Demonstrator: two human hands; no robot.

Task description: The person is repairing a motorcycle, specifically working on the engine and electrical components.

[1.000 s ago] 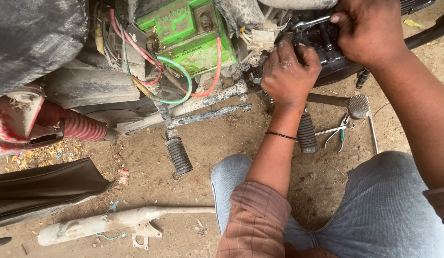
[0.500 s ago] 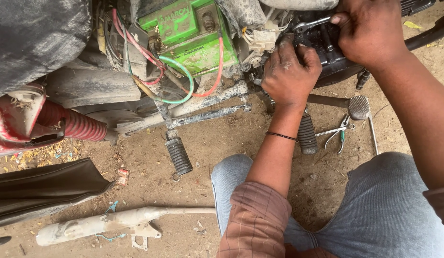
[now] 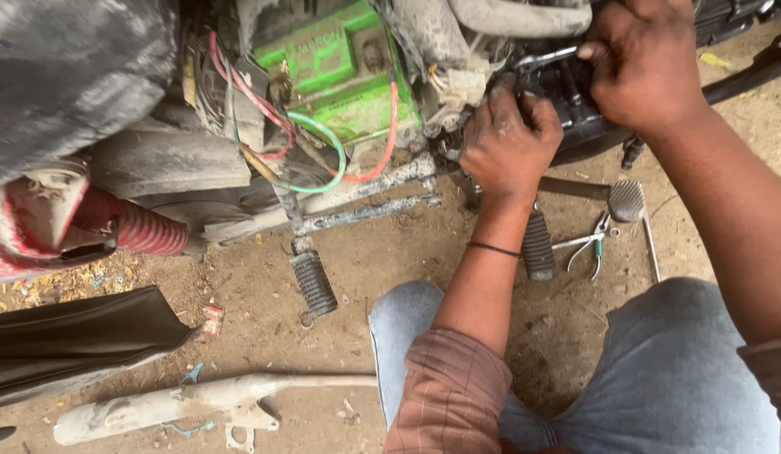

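Observation:
I look down at the open side of a motorcycle with a green battery (image 3: 340,71) and red and green wires (image 3: 319,155). My left hand (image 3: 508,143) is curled against the dark engine part (image 3: 575,126) just right of the battery, its fingers pressed on it. My right hand (image 3: 643,63) is closed around a thin metal tool (image 3: 542,59) at the top of the same part. My knees in grey trousers (image 3: 685,370) are below.
Pliers (image 3: 588,248) lie on the dirt by a footrest (image 3: 538,244) and a brake pedal (image 3: 627,200). A second footrest (image 3: 313,282) hangs lower left. A detached grey exhaust pipe (image 3: 197,403) lies on the ground. A red spring shock (image 3: 130,227) is at left.
Both hands stay on the engine part with only slight shifts. The view has drifted a little; nothing was picked up or let go.

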